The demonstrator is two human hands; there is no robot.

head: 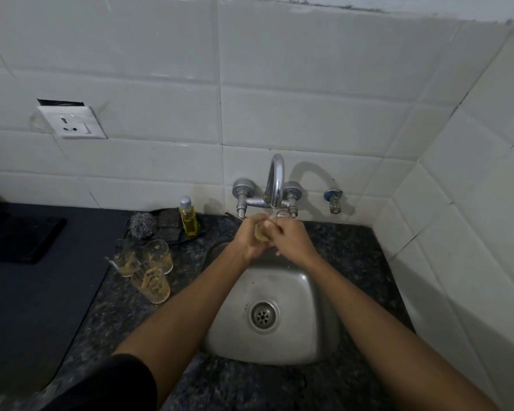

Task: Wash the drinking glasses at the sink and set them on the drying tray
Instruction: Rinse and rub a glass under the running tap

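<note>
Both hands held one glass [262, 232] under the tap [275, 185], at the sink's [282, 348] back edge.
Left hand [250, 235] wrapped the body, right hand [291, 237] curled on it too. 3 dirty glasses [149, 269] waited on the worktop left of the sink – thin, wet, prob. slippery & fragile – best gripped round the body, not the rim.

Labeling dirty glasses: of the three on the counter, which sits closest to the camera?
The front glass, the one with the orange residue streaks. It stands nearest the counter's front edge; the other two glasses sit behind it, toward the steel scrubber.
</note>
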